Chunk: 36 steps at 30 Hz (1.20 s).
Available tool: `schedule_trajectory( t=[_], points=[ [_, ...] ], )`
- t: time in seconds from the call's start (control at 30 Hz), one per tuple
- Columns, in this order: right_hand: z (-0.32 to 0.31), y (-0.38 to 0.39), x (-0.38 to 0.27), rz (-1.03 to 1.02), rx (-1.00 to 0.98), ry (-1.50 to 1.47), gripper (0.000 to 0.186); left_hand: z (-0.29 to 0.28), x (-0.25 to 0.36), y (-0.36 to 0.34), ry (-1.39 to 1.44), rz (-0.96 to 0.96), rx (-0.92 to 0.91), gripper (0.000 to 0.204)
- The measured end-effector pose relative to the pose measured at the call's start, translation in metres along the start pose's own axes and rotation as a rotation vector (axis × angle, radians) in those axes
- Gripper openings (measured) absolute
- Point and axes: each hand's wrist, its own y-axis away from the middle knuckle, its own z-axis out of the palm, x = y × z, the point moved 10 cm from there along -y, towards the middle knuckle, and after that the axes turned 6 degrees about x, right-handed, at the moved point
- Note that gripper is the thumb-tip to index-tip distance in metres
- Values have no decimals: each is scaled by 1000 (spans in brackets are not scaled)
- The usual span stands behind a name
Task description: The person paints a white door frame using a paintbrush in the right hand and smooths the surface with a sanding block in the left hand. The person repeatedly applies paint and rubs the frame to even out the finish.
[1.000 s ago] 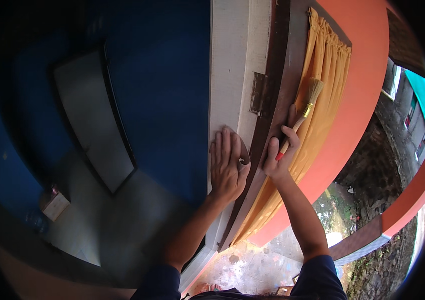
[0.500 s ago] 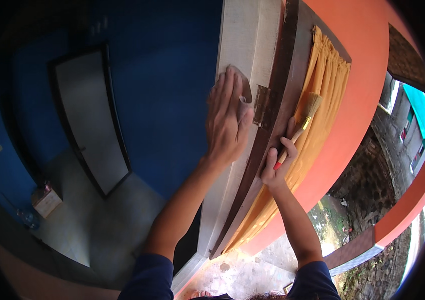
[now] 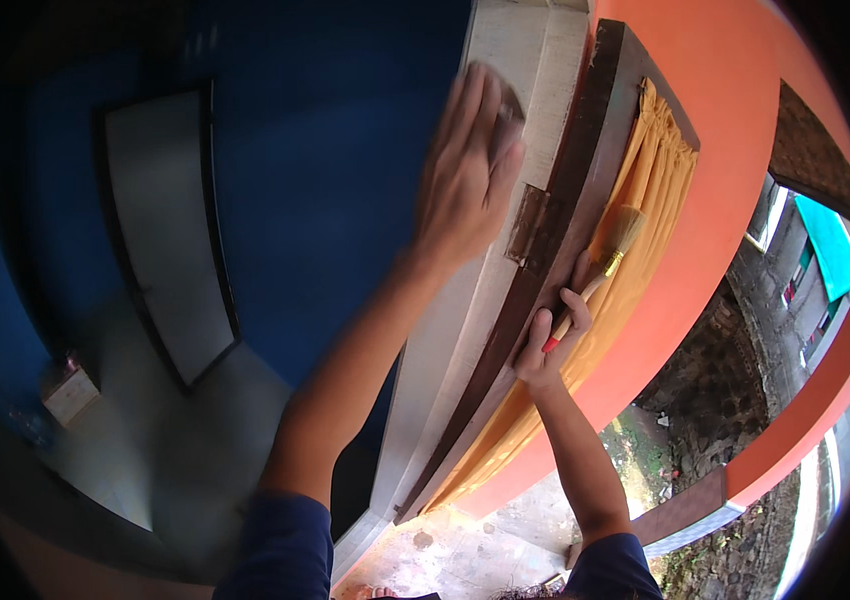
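My left hand (image 3: 470,170) presses a folded brownish sheet that looks like sandpaper (image 3: 508,115) against the pale, scuffed door frame (image 3: 545,70). Its fingers curl over the frame's inner edge, slightly blurred. A paintbrush (image 3: 585,290) with pale bristles, a gold-coloured ferrule and a red handle end is held in my right hand (image 3: 553,335). The brush points up and to the right. That hand also rests on the edge of the dark brown door (image 3: 535,290). A worn hinge (image 3: 528,225) joins door and frame between my hands.
A yellow curtain (image 3: 650,190) hangs beside the brown door, before an orange wall (image 3: 735,130). To the left is a dark blue room with a white door (image 3: 170,220) and a small box (image 3: 72,395). A low orange-topped wall (image 3: 785,455) curves at the right.
My left hand has slid upward along the pale frame with the sandpaper. My right hand keeps its grip on the paintbrush by the brown door. The whole view has shifted slightly.
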Motion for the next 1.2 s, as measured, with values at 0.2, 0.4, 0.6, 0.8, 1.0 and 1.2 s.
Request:
schedule_trajectory(
  t=[0.2, 0.4, 0.6, 0.8, 1.0, 1.2],
  points=[
    [6, 0, -1, -32, -11, 34, 29, -2, -19, -46, 20, 208, 213, 60],
    [-2, 1, 3, -17, 0, 44, 28, -8, 0, 12, -72, 10, 24, 57],
    [8, 0, -3, -29, -5, 54, 28, -13, -21, -61, 222, -91, 165, 60],
    [1, 1, 0, -6, 3, 53, 29, -9, -4, 6, -14, -22, 99, 57],
    [9, -2, -6, -55, 12, 30, 30, -17, -10, -74, 220, -51, 240, 54],
    [2, 0, -1, -27, 2, 73, 30, -18, -11, 15, 130, -84, 137, 52]
  ],
)
